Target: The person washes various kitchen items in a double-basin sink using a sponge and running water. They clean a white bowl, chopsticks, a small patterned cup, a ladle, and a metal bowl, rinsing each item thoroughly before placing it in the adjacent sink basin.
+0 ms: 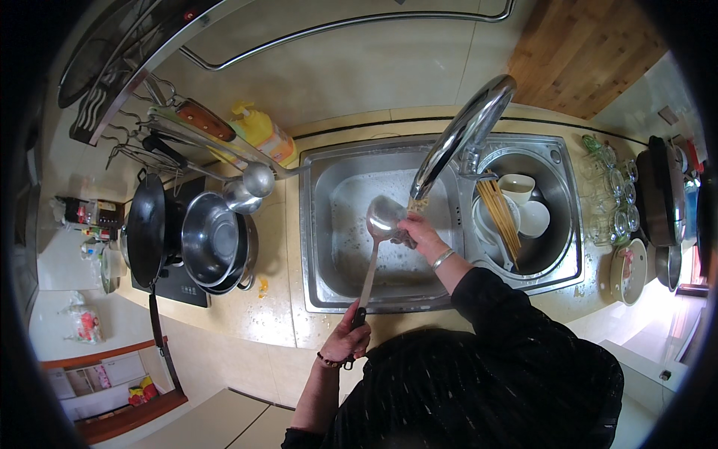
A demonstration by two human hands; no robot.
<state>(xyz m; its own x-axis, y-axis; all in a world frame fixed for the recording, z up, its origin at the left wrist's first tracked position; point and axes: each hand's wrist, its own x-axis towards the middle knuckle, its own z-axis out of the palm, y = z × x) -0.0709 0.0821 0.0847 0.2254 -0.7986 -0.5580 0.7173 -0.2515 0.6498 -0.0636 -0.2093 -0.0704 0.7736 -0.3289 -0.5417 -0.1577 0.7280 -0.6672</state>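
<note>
My left hand (345, 337) grips the black handle of a metal ladle (385, 218) at the front rim of the sink. The ladle's bowl is over the larger, rectangular basin (324, 236), which has foam and bubbles in it. At the bowl's right edge is my right hand (420, 236), holding a dark, crumpled cloth or scouring pad (405, 241) that is partly hidden by the fingers. The curved chrome faucet (463, 134) ends just above this hand. Whether water is running is unclear.
To the right, a round basin (552, 236) holds bowls (533, 219) and wooden chopsticks (499, 216). Glass mugs (614, 185) stand beyond it. On the left are a steel basin (210, 238), a black wok (147, 230), hanging ladles (258, 179) and a yellow pump bottle (263, 134).
</note>
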